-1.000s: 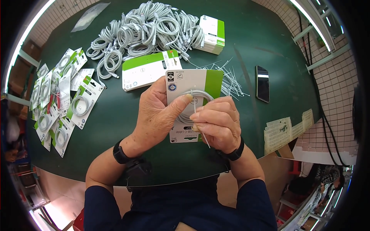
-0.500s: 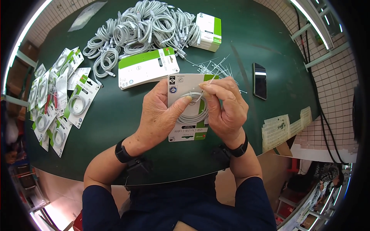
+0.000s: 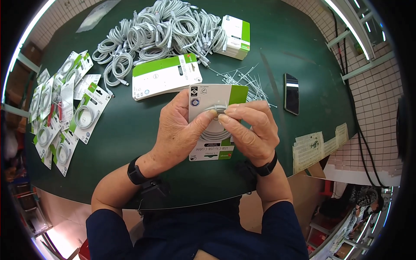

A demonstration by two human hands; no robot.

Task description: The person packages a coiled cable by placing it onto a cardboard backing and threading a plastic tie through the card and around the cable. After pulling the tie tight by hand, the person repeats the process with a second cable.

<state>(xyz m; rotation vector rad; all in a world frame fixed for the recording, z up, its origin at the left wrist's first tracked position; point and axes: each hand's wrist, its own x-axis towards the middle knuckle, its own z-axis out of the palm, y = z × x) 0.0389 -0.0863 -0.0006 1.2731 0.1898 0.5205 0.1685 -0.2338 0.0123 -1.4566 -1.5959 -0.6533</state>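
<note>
My left hand (image 3: pixel 175 130) grips a white and green packaging card (image 3: pixel 208 96) by its left side, thumb in front and fingers behind. Printing on the card stands upside down to me. A coiled light grey cable (image 3: pixel 217 136) lies against the card's face, its upper part under my left thumb. My right hand (image 3: pixel 255 134) is closed in a pinch at the top of the coil, thumb tip and fingertips close together. Whatever sits between those fingertips is hidden. Just beyond the card is a stack of blank cards (image 3: pixel 160 81), green-striped and without cables.
A heap of coiled cables (image 3: pixel 169 30) fills the far middle, beside another card stack (image 3: pixel 236 34). Loose white cable ties (image 3: pixel 249 82) lie scattered right of centre, near a phone (image 3: pixel 292 93). Carded cables (image 3: pixel 86 115) and red-handled cutters (image 3: pixel 55 113) lie at left.
My right hand's fingertips have come down and closed in by the coil. The white strip that stuck up above them is out of sight. My left hand keeps its hold on the card.
</note>
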